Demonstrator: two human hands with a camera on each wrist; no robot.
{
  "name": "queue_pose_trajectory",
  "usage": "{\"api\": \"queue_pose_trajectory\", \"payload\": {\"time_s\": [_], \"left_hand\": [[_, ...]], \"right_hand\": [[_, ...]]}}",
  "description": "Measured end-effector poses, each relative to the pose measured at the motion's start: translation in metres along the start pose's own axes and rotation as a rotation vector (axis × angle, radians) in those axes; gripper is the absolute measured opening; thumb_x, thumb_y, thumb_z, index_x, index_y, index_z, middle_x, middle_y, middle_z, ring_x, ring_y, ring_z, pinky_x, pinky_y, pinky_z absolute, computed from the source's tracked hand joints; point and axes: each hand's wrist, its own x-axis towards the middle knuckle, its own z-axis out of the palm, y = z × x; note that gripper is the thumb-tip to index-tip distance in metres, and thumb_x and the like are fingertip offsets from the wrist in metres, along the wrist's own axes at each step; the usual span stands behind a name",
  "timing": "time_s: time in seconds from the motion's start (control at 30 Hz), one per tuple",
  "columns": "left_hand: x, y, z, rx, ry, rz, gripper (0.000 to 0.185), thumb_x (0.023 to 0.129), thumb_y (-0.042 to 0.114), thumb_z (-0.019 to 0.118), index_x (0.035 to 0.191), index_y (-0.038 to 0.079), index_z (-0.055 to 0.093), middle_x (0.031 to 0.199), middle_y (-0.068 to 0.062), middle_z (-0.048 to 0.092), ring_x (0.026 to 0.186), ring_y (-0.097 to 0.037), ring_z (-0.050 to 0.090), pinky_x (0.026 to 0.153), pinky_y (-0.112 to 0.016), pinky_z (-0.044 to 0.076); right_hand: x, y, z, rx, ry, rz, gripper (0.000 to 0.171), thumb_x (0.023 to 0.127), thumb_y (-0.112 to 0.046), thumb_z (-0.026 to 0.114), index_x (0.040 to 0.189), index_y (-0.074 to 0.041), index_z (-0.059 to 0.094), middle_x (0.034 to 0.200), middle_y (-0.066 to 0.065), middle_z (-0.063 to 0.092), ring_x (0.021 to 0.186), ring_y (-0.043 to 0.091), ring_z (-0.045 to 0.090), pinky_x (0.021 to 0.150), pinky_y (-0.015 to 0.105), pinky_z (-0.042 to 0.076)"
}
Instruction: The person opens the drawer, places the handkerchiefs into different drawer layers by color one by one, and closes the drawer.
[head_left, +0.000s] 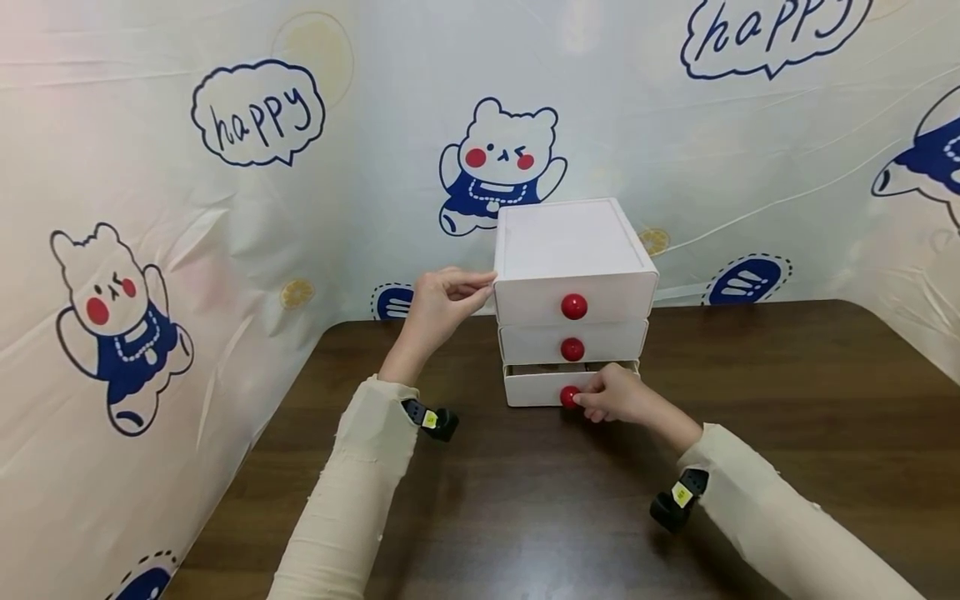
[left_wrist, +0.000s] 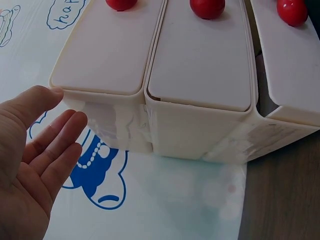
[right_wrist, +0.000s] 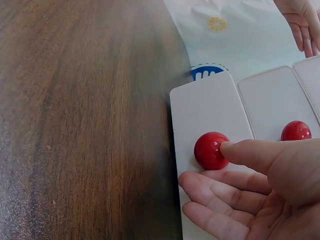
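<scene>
A white three-drawer box (head_left: 562, 242) stands on the table with a round red knob on each front. Its bottom drawer (head_left: 532, 388) is pulled out a little, and a dark gap shows above its front. My right hand (head_left: 618, 395) pinches the bottom drawer's red knob (right_wrist: 211, 151), the thumb on one side and a finger close below. My left hand (head_left: 444, 307) touches the upper left front edge of the box with its fingertips, the fingers fairly straight in the left wrist view. The drawer's contents cannot be made out.
The brown wooden table (head_left: 510, 500) lies under both forearms. Behind it hangs a pale curtain (head_left: 390, 167) printed with bears and words, close to the back of the box. A black wrist camera (head_left: 441, 423) sits on the left wrist, another camera (head_left: 671, 510) on the right.
</scene>
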Motion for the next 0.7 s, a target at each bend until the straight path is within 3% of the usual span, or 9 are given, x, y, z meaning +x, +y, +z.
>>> {"api": "queue_pose_trajectory", "payload": {"time_s": [0.27,0.7], "left_hand": [[0.0,0.0,0.001,0.006,0.002,0.001,0.02,0.081,0.006,0.069,0.101,0.005,0.071,0.09,-0.007,0.066,0.075,-0.014,0.063,0.065,-0.023,0.054],[0.0,-0.002,0.002,-0.009,-0.001,-0.012,0.02,0.081,0.007,0.069,0.102,0.006,0.071,0.089,-0.006,0.066,0.075,-0.013,0.063,0.065,-0.024,0.053]], "right_hand": [[0.006,0.006,-0.001,0.043,0.016,0.008,0.023,0.088,-0.01,0.061,0.081,0.01,0.068,0.066,0.012,0.065,0.059,0.017,0.061,0.057,0.03,0.055],[0.012,0.009,-0.002,0.074,0.044,0.016,0.023,0.087,-0.011,0.062,0.084,0.011,0.068,0.071,0.016,0.066,0.065,0.028,0.064,0.059,0.031,0.055]]}}
